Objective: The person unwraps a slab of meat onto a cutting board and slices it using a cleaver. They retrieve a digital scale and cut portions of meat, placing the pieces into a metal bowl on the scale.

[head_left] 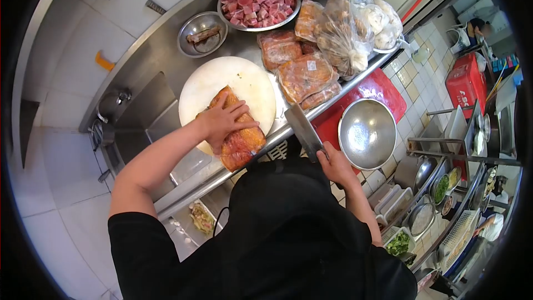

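Observation:
A slab of browned, roasted-looking meat (pixel 244 147) lies on a round white cutting board (pixel 191 86), its near end reaching past the board toward the counter edge. My left hand (pixel 225 123) rests on top of the slab with its fingers spread. In my right hand (pixel 336 164) is a cleaver (pixel 301 126), gripped by its dark handle. Its broad blade points up and to the left, at the counter's front edge and apart from the meat on the board. Several plastic-wrapped slabs of similar meat (pixel 308 75) sit just right of the board.
Behind the board stand a small steel bowl (pixel 187 29) with a brown piece inside and a large bowl (pixel 221 6) of raw meat cubes. A sink (pixel 158 97) is at left. To the right, an empty steel bowl (pixel 367 133) sits on a red surface (pixel 388 91).

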A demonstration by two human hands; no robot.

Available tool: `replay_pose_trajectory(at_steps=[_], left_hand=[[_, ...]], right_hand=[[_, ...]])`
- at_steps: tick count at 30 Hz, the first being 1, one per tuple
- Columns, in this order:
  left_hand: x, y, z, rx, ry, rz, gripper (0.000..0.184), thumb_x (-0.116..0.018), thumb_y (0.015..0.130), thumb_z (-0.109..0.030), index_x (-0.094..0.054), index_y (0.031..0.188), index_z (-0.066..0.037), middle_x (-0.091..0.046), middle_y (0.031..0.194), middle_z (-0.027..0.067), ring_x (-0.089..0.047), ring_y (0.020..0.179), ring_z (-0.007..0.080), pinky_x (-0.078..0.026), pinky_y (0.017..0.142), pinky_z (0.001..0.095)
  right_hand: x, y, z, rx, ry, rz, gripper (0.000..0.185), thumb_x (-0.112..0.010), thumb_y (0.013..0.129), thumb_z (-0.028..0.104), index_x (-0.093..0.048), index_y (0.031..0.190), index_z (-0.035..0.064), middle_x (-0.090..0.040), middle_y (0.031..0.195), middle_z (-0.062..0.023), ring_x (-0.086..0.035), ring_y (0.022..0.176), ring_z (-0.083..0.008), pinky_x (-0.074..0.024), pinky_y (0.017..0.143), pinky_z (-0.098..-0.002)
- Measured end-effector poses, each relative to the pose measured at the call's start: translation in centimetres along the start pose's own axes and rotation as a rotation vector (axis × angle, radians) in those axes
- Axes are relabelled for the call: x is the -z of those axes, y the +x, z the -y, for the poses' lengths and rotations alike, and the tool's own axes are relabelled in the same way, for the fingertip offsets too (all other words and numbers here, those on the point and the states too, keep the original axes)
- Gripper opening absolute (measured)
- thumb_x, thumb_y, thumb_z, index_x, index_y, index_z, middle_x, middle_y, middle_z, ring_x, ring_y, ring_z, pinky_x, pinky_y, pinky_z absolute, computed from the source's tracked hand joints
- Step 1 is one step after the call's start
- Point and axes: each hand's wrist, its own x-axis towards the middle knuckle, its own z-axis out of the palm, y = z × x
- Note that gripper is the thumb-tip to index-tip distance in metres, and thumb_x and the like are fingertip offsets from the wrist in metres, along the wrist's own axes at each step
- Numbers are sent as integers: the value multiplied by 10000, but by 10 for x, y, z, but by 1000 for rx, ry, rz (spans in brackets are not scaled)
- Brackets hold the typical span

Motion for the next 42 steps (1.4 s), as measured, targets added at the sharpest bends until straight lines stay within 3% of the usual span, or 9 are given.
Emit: replay_pose_trajectory(at_steps=[9, 14, 22, 28, 31, 34, 38, 39, 42], left_hand=[[-6, 4, 38, 220, -231, -79, 1505, -989, 428, -603, -220, 1697, -355, -255, 1726, 182, -209, 1617, 365, -96, 1223, 789], [-17, -12, 12, -11, 95, -86, 1553, -979, 441, -608, -121, 1715, -379, -170, 1758, 204, -184, 1627, 389, -56, 1250, 755], [-10, -9, 34, -63, 49, -52, 1578, -974, 407, -632, -117, 1712, -404, -241, 1704, 268, -216, 1609, 411, -55, 1242, 755], [-35, -25, 17, 349, -101, -219, 1563, -871, 436, -842, -183, 1713, -260, -380, 1576, 287, -338, 1511, 453, -182, 1195, 750], [-38, -26, -3, 943, -437, -201, 1525, -766, 543, -939, -184, 1709, -146, -408, 1572, 297, -400, 1494, 445, -254, 1200, 696], [-45, -25, 0, 1251, -729, -281, 1487, -731, 611, -939, -175, 1705, -101, -452, 1554, 315, -407, 1504, 448, -271, 1211, 664], [-57, -39, 9, 1334, -745, -292, 1249, -597, 757, -947, -434, 1559, -3, -534, 1499, 332, -559, 1393, 429, -451, 1134, 544], [-63, -39, 7, 1324, -692, -334, 1145, -553, 814, -928, -554, 1418, 45, -625, 1396, 330, -652, 1276, 420, -521, 1058, 489], [-76, -41, -8, 1307, -852, -255, 1115, -559, 830, -911, -595, 1341, 79, -707, 1255, 315, -691, 1200, 433, -538, 1023, 491]], right_hand=[[9, -13, 3, -23, 8, 103, 236, -623, 1032, 267, -589, 1144, 62, -696, 880, -278, -669, 899, -521, -498, 751, -601], [23, -22, -14, -78, -46, 55, 216, -636, 1025, 261, -601, 1114, 67, -713, 873, -251, -688, 883, -499, -510, 756, -588], [34, -5, -1, -108, -16, 61, 230, -627, 1039, 279, -591, 1104, 61, -718, 916, -265, -680, 919, -515, -512, 777, -595], [22, 1, -8, -11, 21, 61, 245, -607, 1046, 299, -593, 1108, 62, -710, 941, -274, -664, 942, -526, -500, 786, -610], [17, -4, -14, -1, 67, 31, 240, -605, 1044, 297, -595, 1106, 65, -704, 939, -277, -660, 941, -529, -496, 790, -612], [16, -1, -10, 5, 49, 50, 234, -602, 1041, 289, -593, 1124, 70, -701, 946, -280, -658, 954, -528, -493, 797, -612], [9, 21, 25, 83, 6, 76, 227, -589, 1042, 283, -591, 1150, 84, -706, 961, -282, -660, 954, -531, -496, 806, -620], [-1, 33, 33, 106, -33, 92, 232, -578, 1045, 277, -582, 1173, 83, -707, 963, -289, -663, 950, -535, -498, 816, -626], [-38, 70, 58, 211, -141, 117, 262, -534, 1055, 244, -533, 1215, 37, -704, 954, -326, -670, 943, -548, -501, 842, -642]])
